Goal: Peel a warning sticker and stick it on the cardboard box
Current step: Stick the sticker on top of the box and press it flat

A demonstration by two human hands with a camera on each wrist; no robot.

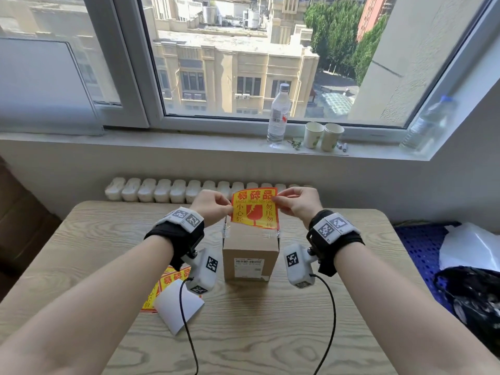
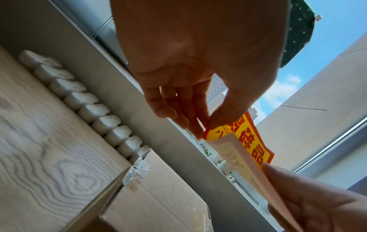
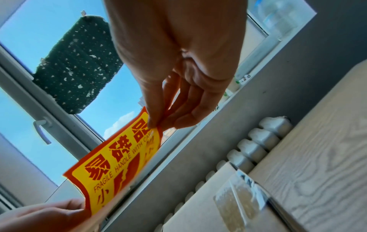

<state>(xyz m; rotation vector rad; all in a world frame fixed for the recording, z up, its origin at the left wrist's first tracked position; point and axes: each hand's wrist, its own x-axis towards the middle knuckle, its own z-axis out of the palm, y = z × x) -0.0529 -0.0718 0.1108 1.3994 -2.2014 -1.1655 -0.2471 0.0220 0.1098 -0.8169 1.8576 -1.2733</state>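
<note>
Above the cardboard box (image 1: 250,249), the thin, floppy warning sticker (image 1: 255,208) is being pinched at its upper corners by the left hand (image 1: 212,205) and right hand (image 1: 299,205); being light and tacky, it is probably best gripped by the edges.

On the windowsill beyond the grip stand a clear bottle (image 1: 278,117) and two paper cups (image 1: 323,136); a radiator (image 1: 167,190) sits below

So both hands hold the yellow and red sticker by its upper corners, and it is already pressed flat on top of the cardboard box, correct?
Not quite. The left hand and right hand do pinch the sticker by its upper corners, but the head view shows it held up in the air above the cardboard box, not pressed onto it.
</note>
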